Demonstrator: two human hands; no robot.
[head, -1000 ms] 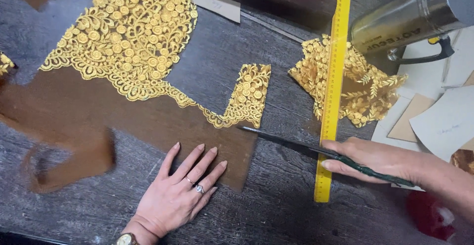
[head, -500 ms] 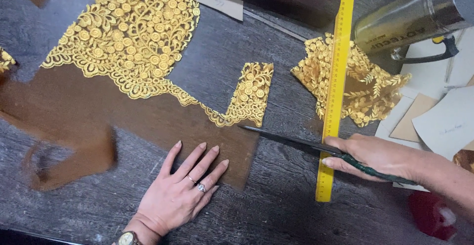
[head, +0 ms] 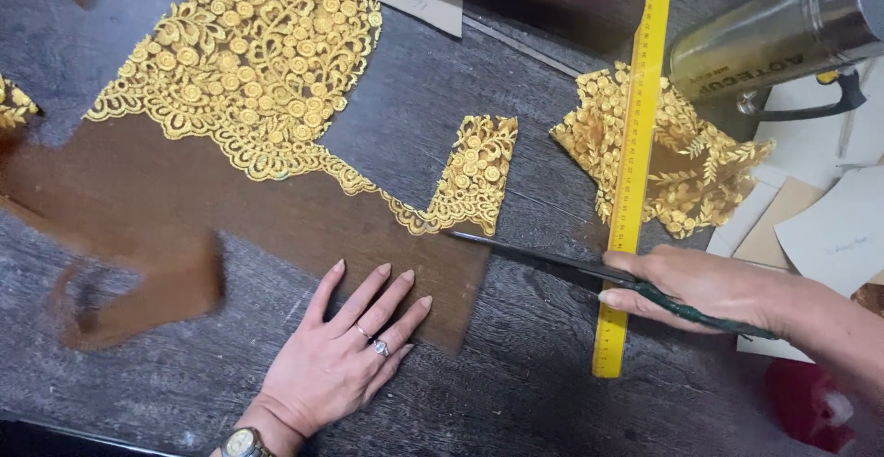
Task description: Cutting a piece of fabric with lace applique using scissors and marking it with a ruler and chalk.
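Down on the dark wooden table (head: 516,402), the left hand (head: 341,356) lies flat and open, fingers spread, palm on the table with its fingertips pressing the lower edge of the sheer brown fabric (head: 276,227); it grips nothing. The right hand (head: 709,287) is closed around the green handles of long scissors (head: 552,259), whose blades point left, their tip touching the bottom corner of the gold lace (head: 258,61) where a narrow tab of lace hangs down at the fabric's right edge. The blades look nearly together; how far apart they stand I cannot tell.

Bare table lies open below and between the two hands. One yellow ruler (head: 631,172) runs top to bottom, under the scissors and the right hand, and over one loose gold lace scrap (head: 700,172). A second small bit of lace (head: 14,107) peeks in at the left edge.

One steel flask (head: 773,38) lies on its side at the upper right, close above the scrap. Several paper pieces (head: 829,227) crowd the right edge, and something red (head: 810,402) sits blurred below the right wrist.
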